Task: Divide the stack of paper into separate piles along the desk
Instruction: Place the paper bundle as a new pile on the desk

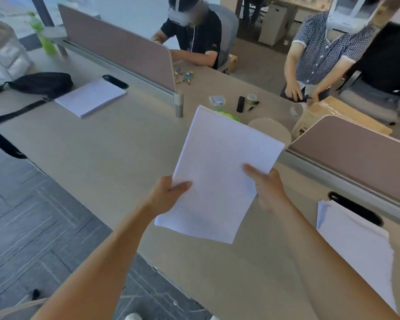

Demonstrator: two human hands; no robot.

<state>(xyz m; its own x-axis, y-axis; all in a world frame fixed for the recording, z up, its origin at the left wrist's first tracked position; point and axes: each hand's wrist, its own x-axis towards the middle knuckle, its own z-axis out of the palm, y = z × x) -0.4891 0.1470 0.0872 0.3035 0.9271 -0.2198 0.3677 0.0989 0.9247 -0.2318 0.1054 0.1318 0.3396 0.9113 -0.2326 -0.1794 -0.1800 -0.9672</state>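
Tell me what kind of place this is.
Probably an open-plan office: a long desk split by low dividers, a swivel chair, and other people working. The left hand and right hand hold a paper stack.

White paper (219,172), beige desk (116,146), black bag (42,83)

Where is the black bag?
In the head view the black bag lies on the desk at the far left, just left of a flat pile of paper, away from the paper stack that the left hand and right hand hold.
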